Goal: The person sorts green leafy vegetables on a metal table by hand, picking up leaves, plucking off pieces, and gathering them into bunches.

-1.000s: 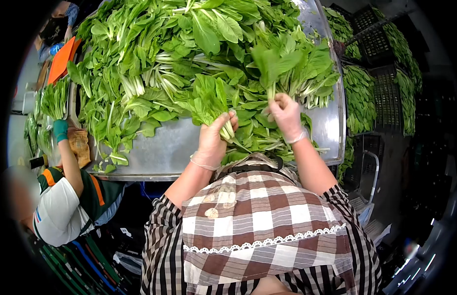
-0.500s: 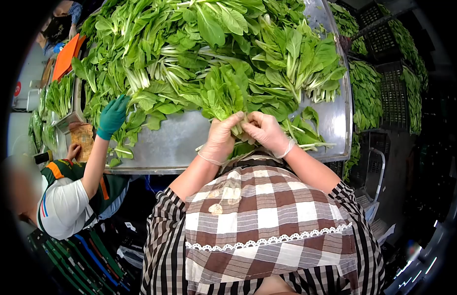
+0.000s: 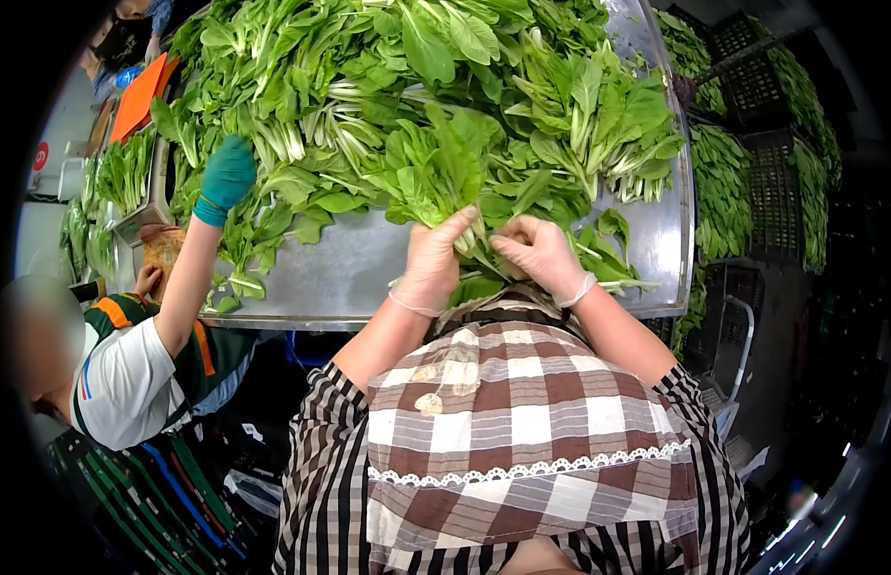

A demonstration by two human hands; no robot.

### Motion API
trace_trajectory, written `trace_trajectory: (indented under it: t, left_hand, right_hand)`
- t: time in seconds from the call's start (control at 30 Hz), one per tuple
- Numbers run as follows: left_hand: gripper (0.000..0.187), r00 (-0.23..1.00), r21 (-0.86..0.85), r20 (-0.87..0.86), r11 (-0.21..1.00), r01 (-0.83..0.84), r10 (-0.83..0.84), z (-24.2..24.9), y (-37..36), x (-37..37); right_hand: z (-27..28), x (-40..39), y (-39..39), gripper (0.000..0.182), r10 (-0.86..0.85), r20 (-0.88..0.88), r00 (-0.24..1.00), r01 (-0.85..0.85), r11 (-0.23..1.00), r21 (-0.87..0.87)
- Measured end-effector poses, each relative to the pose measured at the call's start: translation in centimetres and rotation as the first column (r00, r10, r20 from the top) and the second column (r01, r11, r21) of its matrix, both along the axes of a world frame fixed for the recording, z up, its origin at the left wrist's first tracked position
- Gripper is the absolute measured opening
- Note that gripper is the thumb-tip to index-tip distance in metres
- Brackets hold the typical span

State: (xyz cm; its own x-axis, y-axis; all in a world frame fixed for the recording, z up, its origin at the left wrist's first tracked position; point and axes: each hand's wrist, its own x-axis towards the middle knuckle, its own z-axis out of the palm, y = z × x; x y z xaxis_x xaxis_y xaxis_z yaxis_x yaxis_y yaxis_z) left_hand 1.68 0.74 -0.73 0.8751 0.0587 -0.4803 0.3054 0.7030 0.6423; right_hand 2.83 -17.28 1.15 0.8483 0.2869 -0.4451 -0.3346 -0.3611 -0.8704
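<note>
My left hand (image 3: 434, 262), in a thin clear glove, is closed round the pale stems of a bunch of leafy greens (image 3: 436, 172), whose leaves point away from me. Just to its right is my right hand (image 3: 541, 254), also gloved, with fingers pinched together at a thin green stem or leaf by the bunch's base. Whatever lies between those fingertips is too small to make out. A large pile of greens (image 3: 321, 125) covers the far part of the metal table (image 3: 345, 268). Loose leaves (image 3: 604, 251) lie beside my right hand.
At the left, a co-worker (image 3: 129, 374) reaches a green-gloved hand (image 3: 228, 172) to the pile. An orange board (image 3: 137, 101) and bundled greens (image 3: 125, 172) are behind that arm. Black crates (image 3: 773, 196) of greens stand right of the table, above a metal-handled cart (image 3: 742, 335).
My right hand has moved slightly right, away from my left hand, which still holds the bunch. The co-worker's green-gloved hand has moved farther up along the pile.
</note>
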Motion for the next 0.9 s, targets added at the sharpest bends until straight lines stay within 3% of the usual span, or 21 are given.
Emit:
trace_trajectory:
  t: [0.17, 0.23, 0.33, 0.4, 0.5, 0.6, 0.63, 0.73, 0.77, 0.87, 0.9]
  left_hand:
    - [0.035, 1.0, -0.037, 0.01, 0.999, -0.022, 0.023, 0.7, -1.1, 0.1]
    - [0.039, 0.999, -0.09, 0.013, 0.995, 0.036, -0.035, 0.1, 0.0, 0.0]
    - [0.036, 0.999, -0.125, 0.003, 0.991, -0.044, 0.045, -0.6, 0.4, -0.1]
    - [0.035, 1.0, -0.148, 0.017, 0.989, -0.007, 0.009, -0.7, 0.3, -0.1]
    - [0.036, 0.996, -0.154, 0.036, 0.985, 0.083, -0.078, -0.9, 0.1, -0.3]
    - [0.034, 0.99, -0.077, 0.021, 0.987, 0.139, -0.138, -0.4, 0.1, 0.0]
    - [0.031, 0.988, -0.06, 0.0, 0.986, 0.153, -0.153, -0.5, 0.3, 0.2]
    - [0.029, 0.999, -0.185, -0.016, 0.982, -0.032, 0.03, -1.3, 1.0, 0.7]
    - [0.028, 0.998, -0.219, -0.027, 0.974, -0.061, 0.057, -1.2, 1.3, 1.0]
    - [0.027, 0.995, -0.29, -0.063, 0.953, -0.089, 0.073, -0.7, 1.7, 1.2]
    - [0.029, 1.0, -0.306, -0.012, 0.952, -0.014, 0.011, -0.8, 2.1, 1.1]
  right_hand:
    - [-1.1, 0.9, 1.5, 0.028, -0.066, -0.091, 0.994, 0.091, 0.948, 0.304]
    - [-0.7, 0.9, 1.4, 0.026, -0.063, -0.129, 0.99, 0.104, 0.933, 0.345]
    - [-1.2, 0.6, 1.3, 0.025, -0.069, -0.145, 0.987, 0.128, 0.884, 0.449]
    - [-1.8, 0.5, 1.1, 0.025, -0.059, -0.17, 0.984, 0.136, 0.862, 0.488]
    - [-0.9, 0.6, 0.8, 0.026, 0.081, -0.142, 0.987, -0.015, 0.909, 0.416]
    - [-0.1, 0.8, 1.0, 0.025, 0.267, 0.101, 0.958, -0.277, 0.955, 0.11]
    - [0.2, 0.8, 1.1, 0.024, 0.276, 0.12, 0.954, -0.289, 0.95, 0.118]
    - [0.0, 0.9, 1.0, 0.026, -0.024, 0.159, 0.987, -0.004, 0.984, 0.177]
    - [0.1, 1.5, 0.8, 0.025, -0.058, 0.093, 0.994, 0.042, 0.986, 0.159]
    - [0.9, 1.5, 2.2, 0.028, 0.011, -0.014, 1.0, -0.006, 0.956, 0.293]
    - [1.4, 1.6, 2.9, 0.036, 0.084, -0.08, 0.993, -0.057, 0.951, 0.303]
